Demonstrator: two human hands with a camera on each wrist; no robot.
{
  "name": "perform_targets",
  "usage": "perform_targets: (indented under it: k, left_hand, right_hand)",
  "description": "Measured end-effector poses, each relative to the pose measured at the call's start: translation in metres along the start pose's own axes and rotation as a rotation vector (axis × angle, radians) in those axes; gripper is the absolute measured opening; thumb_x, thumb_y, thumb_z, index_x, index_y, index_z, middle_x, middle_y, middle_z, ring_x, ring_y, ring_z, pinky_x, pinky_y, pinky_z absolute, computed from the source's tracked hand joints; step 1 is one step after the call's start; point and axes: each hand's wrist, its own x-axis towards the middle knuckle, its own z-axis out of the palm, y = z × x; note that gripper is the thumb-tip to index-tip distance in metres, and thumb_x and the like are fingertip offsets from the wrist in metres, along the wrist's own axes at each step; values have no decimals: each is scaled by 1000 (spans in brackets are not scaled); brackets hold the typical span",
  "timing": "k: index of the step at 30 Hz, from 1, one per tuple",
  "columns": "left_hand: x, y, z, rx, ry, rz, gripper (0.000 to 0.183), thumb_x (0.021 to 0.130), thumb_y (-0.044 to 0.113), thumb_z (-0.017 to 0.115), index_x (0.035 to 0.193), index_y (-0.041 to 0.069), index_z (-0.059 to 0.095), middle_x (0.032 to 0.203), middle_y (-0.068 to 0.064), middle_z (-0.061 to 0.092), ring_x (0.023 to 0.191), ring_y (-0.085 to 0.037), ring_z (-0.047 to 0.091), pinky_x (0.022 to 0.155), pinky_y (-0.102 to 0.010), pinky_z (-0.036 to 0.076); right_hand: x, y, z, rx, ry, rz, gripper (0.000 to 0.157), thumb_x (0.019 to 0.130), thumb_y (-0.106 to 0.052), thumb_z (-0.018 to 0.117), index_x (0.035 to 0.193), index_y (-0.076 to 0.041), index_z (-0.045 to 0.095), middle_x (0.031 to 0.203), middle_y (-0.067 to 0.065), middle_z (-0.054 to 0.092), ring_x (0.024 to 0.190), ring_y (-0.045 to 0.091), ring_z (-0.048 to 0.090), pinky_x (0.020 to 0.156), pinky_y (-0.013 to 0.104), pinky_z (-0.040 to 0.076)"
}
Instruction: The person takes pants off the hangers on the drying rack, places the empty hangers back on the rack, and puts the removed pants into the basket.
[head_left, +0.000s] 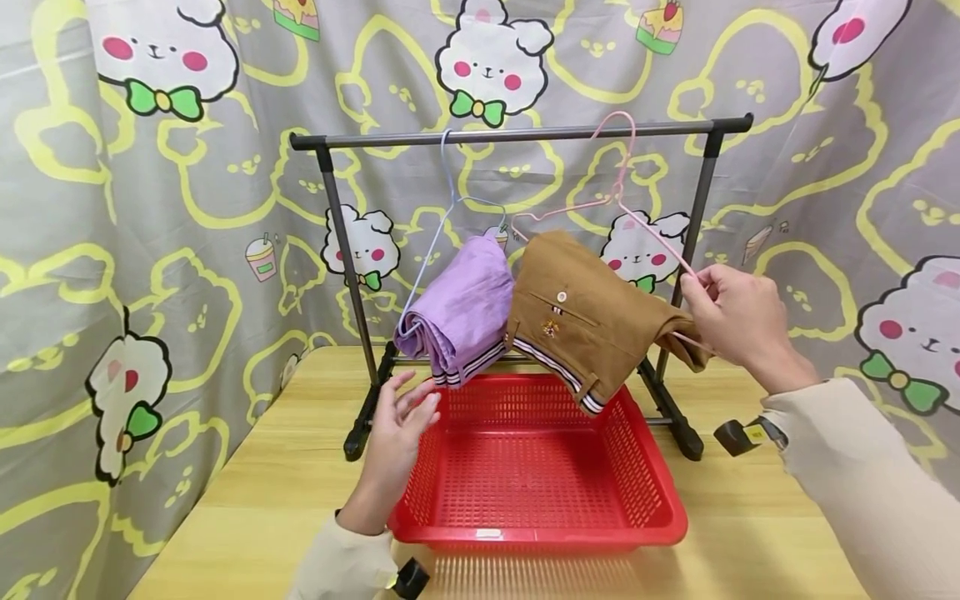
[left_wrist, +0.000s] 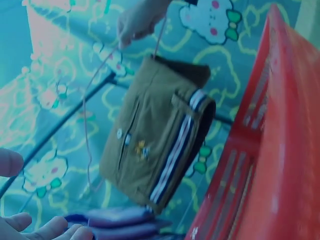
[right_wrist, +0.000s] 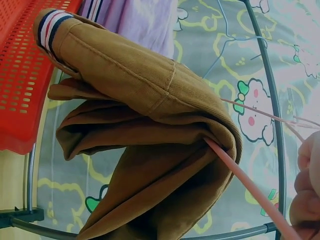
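Note:
My right hand (head_left: 738, 321) grips the right corner of a pink wire hanger (head_left: 660, 239), whose hook loops over the rack's rail. Brown trousers (head_left: 577, 308), folded over that hanger, slope down with a striped waistband at the lower edge. In the right wrist view, the hanger's lower bar comes out of the fold of the brown trousers (right_wrist: 150, 95). My left hand (head_left: 401, 433) is held with fingers spread beside the basket's left wall, holding nothing. Just above it, purple trousers (head_left: 465, 308) hang from a blue hanger (head_left: 442, 221).
A clothes rack (head_left: 525, 134) with dark legs stands on the wooden table (head_left: 247, 500). Below the clothes sits a red perforated basket (head_left: 525, 533). Behind the rack hangs a grey curtain (head_left: 300, 75) with cartoon patterns.

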Motion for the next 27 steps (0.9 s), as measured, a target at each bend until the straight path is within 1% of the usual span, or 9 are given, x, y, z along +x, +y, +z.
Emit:
perform_targets:
  k: [2, 4, 5, 10, 11, 19, 27]
  left_hand:
    - [2, 2, 9, -14, -24, 4, 48, 91, 8, 53, 132, 3, 27, 126, -21, 46, 108, -20, 52, 90, -36, 43]
    - [3, 3, 17, -40, -51, -5, 48, 91, 7, 52, 132, 1, 27, 126, -21, 46, 108, -20, 51, 91, -38, 43]
    - [4, 3, 20, -53, -61, -15, 49, 92, 7, 52, 132, 1, 26, 126, -21, 46, 107, -21, 51, 91, -37, 43]
    - [11, -3, 34, -112, -120, -69, 49, 93, 9, 49, 133, -1, 23, 128, -25, 43, 108, -27, 51, 93, -44, 40]
    - [13, -3, 36, -121, -126, -80, 49, 93, 10, 49, 133, -1, 23, 128, -26, 43, 109, -28, 51, 93, -43, 40]
    - [25, -4, 50, -195, -164, -155, 50, 93, 12, 49, 134, 0, 21, 128, -29, 39, 115, -37, 45, 91, -39, 42]
    - [33, -11, 63, -252, -175, -265, 52, 92, 17, 52, 132, 1, 24, 128, -27, 41, 113, -37, 48, 91, -43, 42]
  right_hand:
    - [0, 0, -1, -4, 1, 0, 32, 91, -33, 46, 76, -9, 60, 53, 1, 47, 53, 24, 42, 42, 35, 27]
    - [0, 1, -1, -3, -6, 2, 32, 92, -34, 46, 77, -9, 60, 53, 1, 46, 53, 23, 42, 42, 34, 27]
    - [0, 1, -1, -1, -8, 3, 32, 91, -34, 46, 77, -9, 61, 52, 0, 46, 52, 23, 42, 42, 34, 27]
    - [-1, 3, -1, 8, 8, -4, 31, 91, -33, 48, 77, -9, 61, 51, 0, 45, 51, 22, 41, 41, 34, 27]
    - [-1, 3, -1, 10, 12, -9, 31, 91, -32, 48, 77, -9, 61, 51, 0, 46, 51, 22, 41, 42, 34, 27]
    - [0, 1, 0, 17, 27, -25, 31, 91, -31, 48, 76, -7, 60, 52, 1, 45, 50, 22, 40, 43, 34, 26]
    - [1, 1, 0, 12, 23, -29, 30, 91, -30, 48, 76, -7, 61, 53, 1, 47, 51, 22, 40, 43, 34, 26]
